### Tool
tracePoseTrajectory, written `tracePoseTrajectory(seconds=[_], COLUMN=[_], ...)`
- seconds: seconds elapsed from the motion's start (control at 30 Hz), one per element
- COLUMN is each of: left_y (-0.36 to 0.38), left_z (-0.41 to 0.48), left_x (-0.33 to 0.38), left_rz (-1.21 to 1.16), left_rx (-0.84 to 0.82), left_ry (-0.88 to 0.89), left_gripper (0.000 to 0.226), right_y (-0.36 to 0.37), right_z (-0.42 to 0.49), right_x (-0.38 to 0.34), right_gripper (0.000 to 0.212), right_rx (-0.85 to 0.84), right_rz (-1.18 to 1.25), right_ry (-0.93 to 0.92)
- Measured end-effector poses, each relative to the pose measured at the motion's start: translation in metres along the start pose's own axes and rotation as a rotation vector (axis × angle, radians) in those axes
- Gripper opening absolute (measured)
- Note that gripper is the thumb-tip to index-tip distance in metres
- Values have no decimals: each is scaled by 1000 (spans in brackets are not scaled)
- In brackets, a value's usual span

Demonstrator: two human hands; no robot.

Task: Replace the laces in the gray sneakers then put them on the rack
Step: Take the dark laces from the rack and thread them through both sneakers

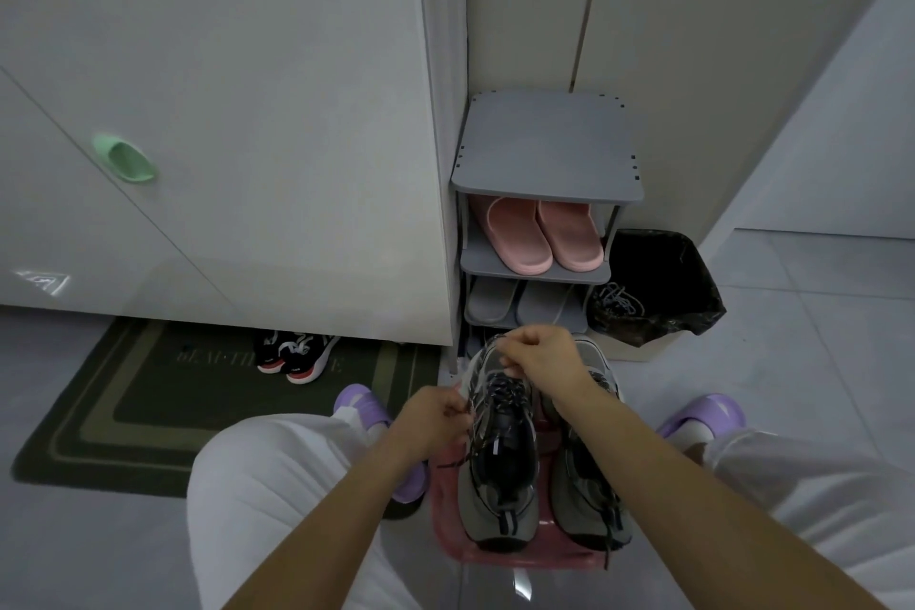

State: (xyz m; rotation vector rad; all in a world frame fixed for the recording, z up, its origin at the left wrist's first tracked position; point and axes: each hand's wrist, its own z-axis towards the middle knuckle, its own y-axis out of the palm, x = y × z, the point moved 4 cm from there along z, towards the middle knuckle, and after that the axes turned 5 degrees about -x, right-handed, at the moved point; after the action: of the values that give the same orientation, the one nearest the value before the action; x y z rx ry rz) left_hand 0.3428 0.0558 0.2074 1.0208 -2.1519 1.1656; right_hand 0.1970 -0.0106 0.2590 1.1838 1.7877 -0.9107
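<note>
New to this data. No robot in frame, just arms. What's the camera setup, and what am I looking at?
There is no machine here. A person wears one wide-angle camera on the head, looking forward and down, so the arms are their own. This is the only view.

Two gray sneakers stand side by side on a pink plastic stool between the person's knees. The sneaker being laced carries a dark lace; the second sneaker stands beside it. The left hand pinches the lace at the shoe's side, and the right hand pinches it near the toe end.

Ahead stands the gray shoe rack, with pink slippers on a shelf. Beside the rack, a bin with a black liner has light laces draped on it.
</note>
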Motion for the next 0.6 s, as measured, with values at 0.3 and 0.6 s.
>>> tracePoseTrajectory(seconds=[0.3,0.6], left_y=[4,11], left_z=[-2,3], left_x=[2,4], left_rz=[-566,-558], left_rx=[157,244], left_ry=[-126,-62], left_gripper=[13,24], right_y=[5,17], right_z=[-19,-28], right_x=[27,53], right_gripper=[33,24], right_rx=[-11,-65], right_rz=[-694,-708], right_ry=[-118,20])
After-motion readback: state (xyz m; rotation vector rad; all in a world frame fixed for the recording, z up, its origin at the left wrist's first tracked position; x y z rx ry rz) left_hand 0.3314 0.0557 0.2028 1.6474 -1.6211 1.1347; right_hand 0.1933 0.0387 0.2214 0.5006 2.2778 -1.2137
